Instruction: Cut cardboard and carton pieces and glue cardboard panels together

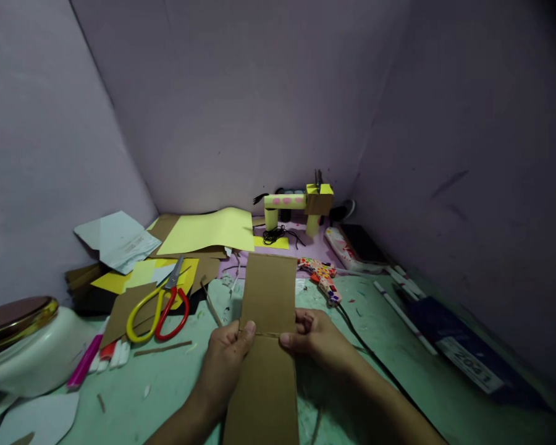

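Note:
A long brown cardboard strip [269, 383] with a crease across it lies lengthwise in front of me. My left hand [225, 358] grips its left edge at the crease, thumb on top. On the right edge, my right hand [319, 340] pinches the strip at the same crease, its thumb on the cardboard and its fingers curled at the side. Beyond the strip stands a yellow paper animal figure [285, 201] with pink spots and a boxy head. A patterned glue gun [322, 278] lies just right of the strip's far end, its black cable running toward me.
Scissors [171, 284] with yellow and red handles rest on paper and cardboard scraps at left. Yellow sheets [208, 232] lie behind. Markers [86, 361] and a white container [41, 352] stand left. At right are a phone [362, 243], white sticks [405, 317] and a dark blue packet [472, 352].

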`<move>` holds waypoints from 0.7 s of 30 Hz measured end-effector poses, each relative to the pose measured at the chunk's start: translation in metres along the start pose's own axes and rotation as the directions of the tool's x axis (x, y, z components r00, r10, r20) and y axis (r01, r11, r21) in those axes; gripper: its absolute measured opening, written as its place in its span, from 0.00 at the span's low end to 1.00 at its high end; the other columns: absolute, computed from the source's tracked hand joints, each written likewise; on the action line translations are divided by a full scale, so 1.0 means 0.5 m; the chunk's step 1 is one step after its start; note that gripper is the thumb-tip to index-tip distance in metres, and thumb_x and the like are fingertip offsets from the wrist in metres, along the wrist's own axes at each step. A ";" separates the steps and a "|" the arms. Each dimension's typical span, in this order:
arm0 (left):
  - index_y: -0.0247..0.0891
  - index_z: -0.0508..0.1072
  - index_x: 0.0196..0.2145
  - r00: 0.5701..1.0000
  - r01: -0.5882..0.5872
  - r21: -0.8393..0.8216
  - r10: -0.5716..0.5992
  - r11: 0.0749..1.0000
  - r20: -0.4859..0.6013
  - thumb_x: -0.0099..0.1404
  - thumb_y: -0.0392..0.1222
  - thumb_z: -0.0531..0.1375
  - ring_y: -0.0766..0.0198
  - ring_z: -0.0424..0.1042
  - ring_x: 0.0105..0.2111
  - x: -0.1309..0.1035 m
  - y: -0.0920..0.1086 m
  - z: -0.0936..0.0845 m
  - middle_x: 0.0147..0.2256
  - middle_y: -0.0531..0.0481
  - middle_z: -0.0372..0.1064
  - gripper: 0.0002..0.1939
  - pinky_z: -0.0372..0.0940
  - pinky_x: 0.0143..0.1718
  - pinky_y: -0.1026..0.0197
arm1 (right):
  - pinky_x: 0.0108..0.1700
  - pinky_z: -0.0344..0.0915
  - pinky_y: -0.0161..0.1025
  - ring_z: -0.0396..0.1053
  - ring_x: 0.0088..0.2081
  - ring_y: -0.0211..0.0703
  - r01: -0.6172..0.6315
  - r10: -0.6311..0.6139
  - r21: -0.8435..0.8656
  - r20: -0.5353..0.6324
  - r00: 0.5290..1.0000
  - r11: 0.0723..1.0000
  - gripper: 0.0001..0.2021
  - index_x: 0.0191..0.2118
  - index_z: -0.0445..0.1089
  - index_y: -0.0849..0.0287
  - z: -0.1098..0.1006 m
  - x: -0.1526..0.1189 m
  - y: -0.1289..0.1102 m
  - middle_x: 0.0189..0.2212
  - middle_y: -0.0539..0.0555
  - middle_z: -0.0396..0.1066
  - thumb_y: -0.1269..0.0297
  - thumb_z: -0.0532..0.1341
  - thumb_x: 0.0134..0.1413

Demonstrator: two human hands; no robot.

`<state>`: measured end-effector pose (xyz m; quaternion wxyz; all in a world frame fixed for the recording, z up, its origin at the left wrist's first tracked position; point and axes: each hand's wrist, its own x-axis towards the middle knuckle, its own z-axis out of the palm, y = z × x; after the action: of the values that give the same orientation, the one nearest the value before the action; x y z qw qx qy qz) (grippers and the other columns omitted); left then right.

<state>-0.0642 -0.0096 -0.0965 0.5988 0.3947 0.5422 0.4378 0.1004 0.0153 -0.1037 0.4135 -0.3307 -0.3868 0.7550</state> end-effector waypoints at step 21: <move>0.29 0.78 0.29 0.971 0.065 -0.078 -0.045 0.995 0.233 0.42 0.50 0.70 0.57 0.71 0.25 -0.002 0.012 -0.018 0.24 0.45 0.74 0.21 0.65 0.28 0.59 | 0.36 0.66 0.43 0.72 0.26 0.45 0.064 -0.073 -0.100 -0.094 0.993 0.993 0.16 0.29 0.75 0.65 -0.005 0.002 -0.017 0.25 0.57 0.76 0.63 0.72 0.30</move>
<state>-0.0738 -0.0089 -0.0916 0.6860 0.4019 0.4604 0.3950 0.1050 0.0200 -0.0978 0.4411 -0.3735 -0.4133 0.7037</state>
